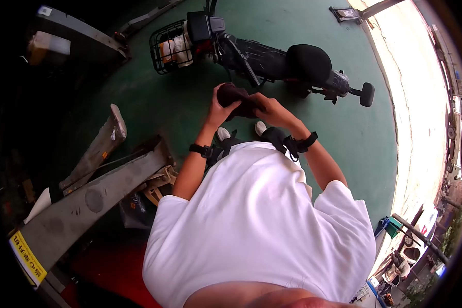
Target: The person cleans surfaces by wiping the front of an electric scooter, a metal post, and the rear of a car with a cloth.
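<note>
Held out in front of my white shirt is a dark maroon cloth point(234, 96), bunched up, its exact kind unclear. My left hand point(221, 109) grips its left side, thumb pressed over the near edge. On the other side my right hand point(272, 111) pinches the cloth, with some fingers hidden behind it. Both wrists carry black straps. My white shoes show on the floor just below the cloth.
A black electric scooter point(256, 56) with a wire basket point(169, 47) holding packages stands ahead on the green floor point(354, 138). At left are a grey lift post point(95, 197) with a yellow label and a metal arm point(100, 146). Bright pavement point(416, 118) lies right.
</note>
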### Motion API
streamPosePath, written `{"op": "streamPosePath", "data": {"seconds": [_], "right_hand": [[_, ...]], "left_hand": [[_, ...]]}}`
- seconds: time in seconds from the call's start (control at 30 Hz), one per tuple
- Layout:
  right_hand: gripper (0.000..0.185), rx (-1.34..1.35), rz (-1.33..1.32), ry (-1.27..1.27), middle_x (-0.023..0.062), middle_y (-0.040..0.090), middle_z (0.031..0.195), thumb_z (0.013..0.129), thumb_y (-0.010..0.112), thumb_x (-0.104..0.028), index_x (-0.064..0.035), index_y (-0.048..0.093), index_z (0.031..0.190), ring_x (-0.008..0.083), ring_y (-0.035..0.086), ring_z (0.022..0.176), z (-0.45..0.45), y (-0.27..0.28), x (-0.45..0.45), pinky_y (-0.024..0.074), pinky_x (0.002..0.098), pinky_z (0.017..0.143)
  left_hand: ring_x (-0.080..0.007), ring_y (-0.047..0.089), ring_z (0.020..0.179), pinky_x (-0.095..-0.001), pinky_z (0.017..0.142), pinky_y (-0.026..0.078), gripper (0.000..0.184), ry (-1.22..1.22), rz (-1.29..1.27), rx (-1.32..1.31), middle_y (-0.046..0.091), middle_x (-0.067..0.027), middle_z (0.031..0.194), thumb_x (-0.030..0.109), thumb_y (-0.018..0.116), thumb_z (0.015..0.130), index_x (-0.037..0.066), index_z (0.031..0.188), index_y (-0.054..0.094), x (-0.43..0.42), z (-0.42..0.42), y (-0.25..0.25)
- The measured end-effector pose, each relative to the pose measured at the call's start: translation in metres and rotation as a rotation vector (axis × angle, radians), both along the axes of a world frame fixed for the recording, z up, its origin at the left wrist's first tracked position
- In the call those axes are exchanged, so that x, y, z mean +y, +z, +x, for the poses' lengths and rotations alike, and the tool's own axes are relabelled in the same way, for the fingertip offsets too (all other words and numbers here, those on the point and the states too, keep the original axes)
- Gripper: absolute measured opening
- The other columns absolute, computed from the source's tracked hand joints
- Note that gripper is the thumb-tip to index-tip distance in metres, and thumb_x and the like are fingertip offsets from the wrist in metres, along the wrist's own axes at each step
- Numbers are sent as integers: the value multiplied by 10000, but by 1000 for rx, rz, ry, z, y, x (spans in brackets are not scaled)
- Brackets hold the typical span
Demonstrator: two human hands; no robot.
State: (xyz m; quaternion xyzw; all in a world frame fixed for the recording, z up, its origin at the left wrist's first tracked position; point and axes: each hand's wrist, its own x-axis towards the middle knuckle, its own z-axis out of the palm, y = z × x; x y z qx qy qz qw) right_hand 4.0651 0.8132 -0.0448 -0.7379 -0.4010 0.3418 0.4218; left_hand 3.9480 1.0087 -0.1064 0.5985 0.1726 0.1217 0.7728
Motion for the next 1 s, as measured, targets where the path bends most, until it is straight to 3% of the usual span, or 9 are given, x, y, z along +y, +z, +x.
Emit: {"op": "streamPosePath", "data": {"seconds": [0.1,0.2,0.37,0.43,0.63,0.73,0.87,0.97,1.0], "right_hand": [[444,25,-216,32,227,700,946,900,618,-91,-40,532,1333,372,690,834,26,21,-15,536,423,757],[431,7,-211,109,224,697,958,923,602,-98,-46,542,1347,370,684,832,57,15,-23,535,412,761],[411,-85,-64,274,197,699,925,950,587,-116,-52,551,1354,352,681,837,106,22,-23,527,415,754],[416,39,-218,280,183,703,934,952,584,-118,-62,548,1362,348,682,851,129,22,-25,528,408,762],[534,54,-147,494,129,716,1045,964,600,-158,-96,466,1477,297,702,882,234,-50,-66,545,384,791],[429,152,-273,458,120,678,1253,979,595,-168,-81,551,1397,273,711,916,268,-67,-92,555,362,817],[227,243,-192,526,103,499,1516,984,603,-200,-21,683,1098,289,713,964,307,-82,-94,560,365,839],[463,347,-284,659,187,487,1500,977,634,-227,-73,546,1405,333,670,1080,310,-75,-67,524,373,938],[463,355,-277,685,187,487,1500,977,634,-227,-73,546,1405,333,670,1080,303,-66,-55,524,373,938]], "left_hand": [[-349,592,1191,-409,1027,473,680,183,585,-32,600,-189,1254,80,826,774,29,1358,481,-12,37,16],[-383,571,1208,-426,1037,460,668,226,682,-84,584,-205,1279,69,814,774,38,1356,487,-14,76,16],[-400,578,1171,-451,1001,475,630,236,732,-34,589,-209,1251,79,803,787,50,1335,495,-28,120,8],[-400,582,1169,-450,994,480,633,231,760,5,591,-210,1249,93,808,787,54,1337,496,-39,124,8],[-422,635,1082,-453,893,534,630,339,878,215,648,-183,1184,217,840,791,107,1326,527,-71,147,-4],[-430,636,1098,-447,892,536,635,513,772,383,659,-204,1195,265,835,802,91,1326,522,-90,154,-7],[-392,656,1119,-412,896,536,608,644,537,545,662,-245,1198,317,818,842,54,1306,525,-122,144,-12],[-315,673,1097,-386,908,531,596,731,557,517,674,-214,1186,304,796,870,21,1318,523,-134,147,-6],[-296,673,1087,-379,915,528,593,768,580,456,677,-196,1183,295,787,878,12,1327,521,-136,148,-4]]}}
